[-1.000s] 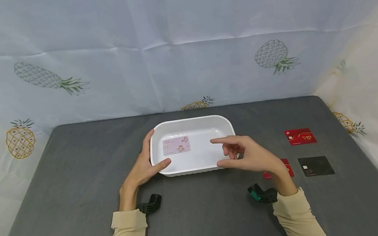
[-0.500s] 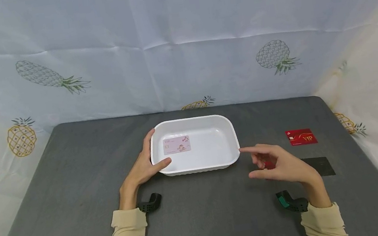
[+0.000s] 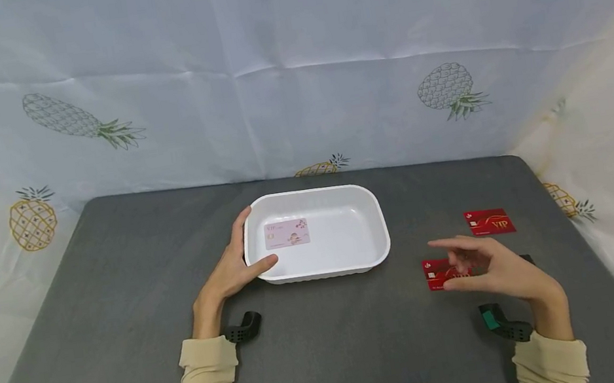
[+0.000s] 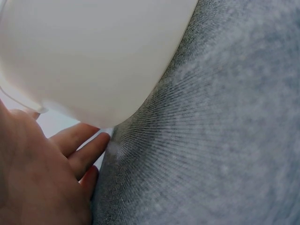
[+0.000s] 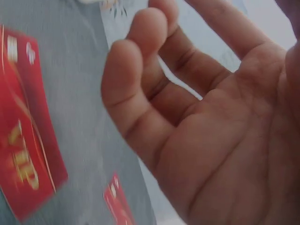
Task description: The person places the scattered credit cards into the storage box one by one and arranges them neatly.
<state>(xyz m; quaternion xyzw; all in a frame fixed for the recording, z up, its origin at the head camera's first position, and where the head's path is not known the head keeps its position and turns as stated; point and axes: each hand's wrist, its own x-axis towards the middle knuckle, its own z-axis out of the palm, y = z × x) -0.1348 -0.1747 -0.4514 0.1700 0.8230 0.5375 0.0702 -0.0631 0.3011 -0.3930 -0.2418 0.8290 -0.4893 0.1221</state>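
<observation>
A white plastic tray (image 3: 344, 239) stands on the table, with a pale pink VIP card (image 3: 286, 234) lying flat inside it toward the left. My left hand (image 3: 230, 272) holds the tray's left end, thumb over the near rim and fingers along the outer wall; the left wrist view shows those fingers beside the tray's side (image 4: 93, 56). To the right of the tray my right hand (image 3: 500, 268) hovers over a red VIP card (image 3: 437, 272), thumb and index finger apart, nothing between them. The red card (image 5: 28, 126) fills the left of the right wrist view.
Another red VIP card (image 3: 490, 221) lies farther back on the right. A dark card (image 3: 527, 258) is mostly hidden behind my right hand. The grey table (image 3: 336, 346) ends at a pale cloth printed with pineapples (image 3: 446, 88) at the back.
My right hand has drawn back from over the tray, moving right and toward me to the near red card. The left hand keeps its hold on the tray; the pink card stays inside.
</observation>
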